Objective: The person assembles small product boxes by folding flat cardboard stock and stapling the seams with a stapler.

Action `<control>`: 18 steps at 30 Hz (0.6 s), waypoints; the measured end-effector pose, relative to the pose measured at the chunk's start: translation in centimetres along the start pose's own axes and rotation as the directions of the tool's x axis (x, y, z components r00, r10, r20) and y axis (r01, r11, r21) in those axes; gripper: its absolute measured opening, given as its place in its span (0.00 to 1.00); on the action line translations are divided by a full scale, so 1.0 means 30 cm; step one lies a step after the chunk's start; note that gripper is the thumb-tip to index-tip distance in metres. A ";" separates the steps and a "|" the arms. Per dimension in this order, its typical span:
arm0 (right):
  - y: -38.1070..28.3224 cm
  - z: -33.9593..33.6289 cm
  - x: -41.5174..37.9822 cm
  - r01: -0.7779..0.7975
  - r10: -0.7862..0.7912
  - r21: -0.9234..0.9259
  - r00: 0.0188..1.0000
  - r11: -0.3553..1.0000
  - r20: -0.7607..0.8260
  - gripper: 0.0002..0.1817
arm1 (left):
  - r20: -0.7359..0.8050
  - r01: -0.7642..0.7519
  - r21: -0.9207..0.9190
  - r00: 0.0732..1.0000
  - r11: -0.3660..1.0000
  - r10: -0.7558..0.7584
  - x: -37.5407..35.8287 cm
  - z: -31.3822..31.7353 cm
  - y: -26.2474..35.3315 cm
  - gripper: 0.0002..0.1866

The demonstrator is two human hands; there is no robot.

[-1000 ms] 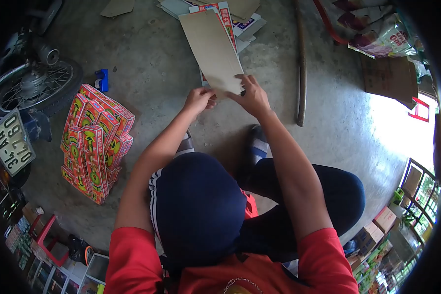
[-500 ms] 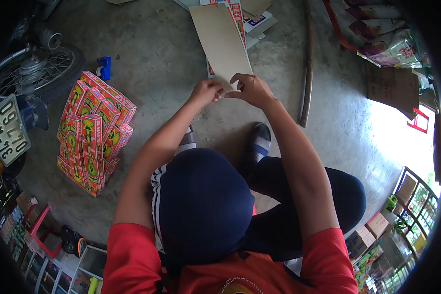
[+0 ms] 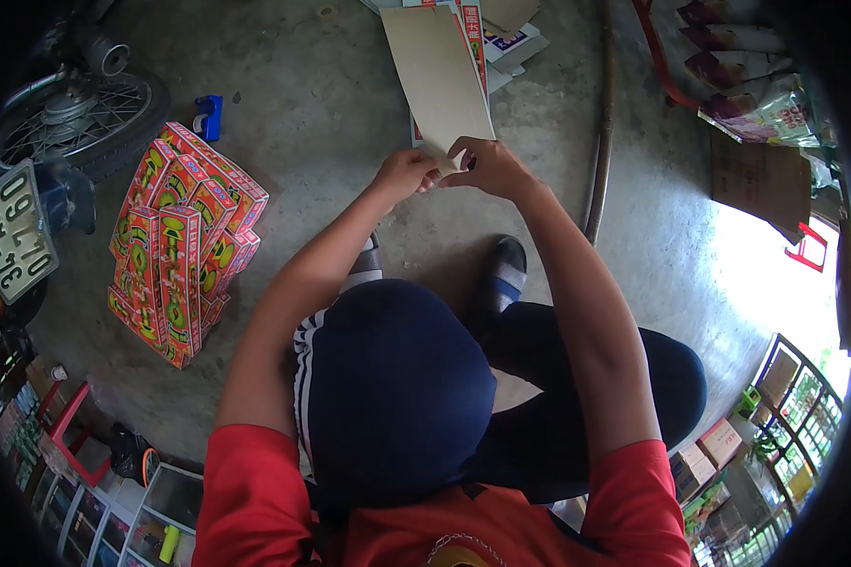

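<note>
A plain tan cardboard sheet [image 3: 437, 80] stretches away from me, its near end curled up between my two hands. My left hand [image 3: 407, 176] pinches the left corner of that end. On the right side, my right hand [image 3: 494, 170] grips the same end between thumb and bent fingers. Under the sheet lie printed red-and-white cardboard pieces [image 3: 474, 38], largely covered by it. Left of my hands, several red printed boxes [image 3: 182, 241] with green and yellow pictures are stacked in a slanted heap on the floor.
A blue tape dispenser [image 3: 209, 118] rests beyond the boxes, near a motorbike wheel [image 3: 76, 123]. A long pole [image 3: 601, 132] lies on the floor to the right. Bagged goods [image 3: 761, 104] and a brown carton [image 3: 761, 180] stand farther right. My slippered foot [image 3: 508, 274] is below my hands.
The curled near end of the sheet has shifted slightly between my fingers. Both hands keep hold of it. The whole view has moved a little.
</note>
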State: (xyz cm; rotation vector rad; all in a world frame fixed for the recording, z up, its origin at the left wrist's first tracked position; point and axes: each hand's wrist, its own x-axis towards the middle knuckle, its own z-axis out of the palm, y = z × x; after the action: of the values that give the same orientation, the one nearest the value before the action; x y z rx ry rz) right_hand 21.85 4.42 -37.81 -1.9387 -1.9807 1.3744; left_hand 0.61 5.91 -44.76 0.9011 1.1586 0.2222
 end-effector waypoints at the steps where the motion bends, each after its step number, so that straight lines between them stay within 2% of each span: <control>1: 0.003 0.004 0.004 0.005 -0.005 -0.012 1.000 1.000 0.001 0.34 | 0.000 -0.003 0.004 1.000 1.000 0.003 0.000 -0.001 -0.003 0.14; 4: 0.013 0.012 0.008 -0.004 0.004 -0.049 1.000 0.999 0.001 0.33 | -0.005 -0.015 0.002 1.000 1.000 0.015 0.003 0.008 -0.009 0.14; 7: 0.030 0.014 0.016 0.004 -0.004 -0.011 1.000 1.000 0.021 0.32 | -0.026 -0.026 -0.017 0.999 0.999 0.026 -0.003 0.020 -0.001 0.13; 13: 0.048 -0.006 0.022 -0.030 0.029 0.023 0.998 0.999 0.058 0.37 | 0.025 -0.015 0.018 1.000 1.000 0.015 -0.009 0.006 0.012 0.14; 16: 0.049 -0.009 0.017 -0.031 0.030 0.025 0.999 0.999 0.040 0.30 | 0.017 -0.017 0.033 1.000 0.999 0.016 -0.004 0.007 0.010 0.15; 18: 0.051 -0.010 0.013 0.061 -0.061 0.037 0.998 0.997 0.019 0.23 | 0.014 -0.017 0.050 1.000 0.999 0.016 0.004 0.007 0.009 0.15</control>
State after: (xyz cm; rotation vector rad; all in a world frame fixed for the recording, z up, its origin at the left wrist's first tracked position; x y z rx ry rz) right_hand 23.15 4.64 -38.75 -1.8408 -1.9917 1.4097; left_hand 0.92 6.04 -44.63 0.9550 1.1487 0.2010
